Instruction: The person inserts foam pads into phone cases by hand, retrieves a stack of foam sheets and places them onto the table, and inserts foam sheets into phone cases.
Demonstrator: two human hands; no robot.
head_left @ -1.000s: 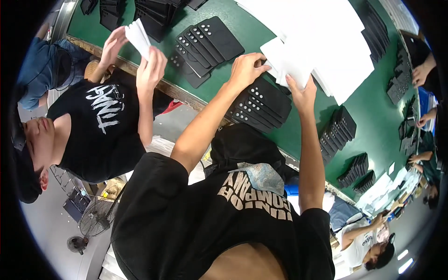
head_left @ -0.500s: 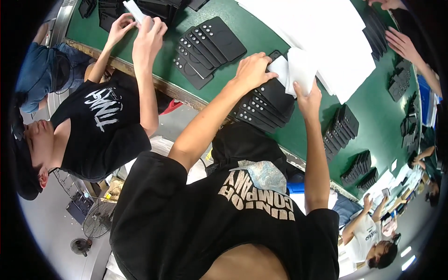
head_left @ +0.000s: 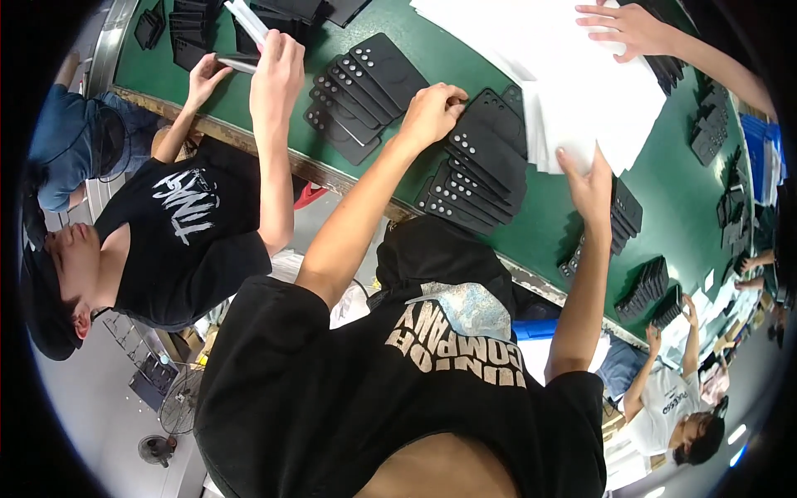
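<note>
My left hand [head_left: 433,114] has its fingers curled at the far left edge of a fan of black phone cases [head_left: 488,158]. Its fingertips meet the corner of the top case, and the thumb is partly hidden. The cases overlap, with small round holes along one end and a faint ring outline on some. To the right, my right hand [head_left: 589,191] pinches the near edge of white sheets [head_left: 540,124] between thumb and fingers. Those sheets belong to or lie against a large white pile [head_left: 618,108]; which, I cannot tell.
Another fan of phone cases [head_left: 369,91] lies on the green table [head_left: 531,236] to my left. More case stacks [head_left: 643,286] sit along the right. A person on the left handles a white strip [head_left: 246,21]; a co-worker's hand [head_left: 631,31] reaches over the pile from the far right.
My right hand has moved right, taking the white sheet off the fanned cases to the pile. My left hand has shifted slightly left. A co-worker's hand has come over the pile.
</note>
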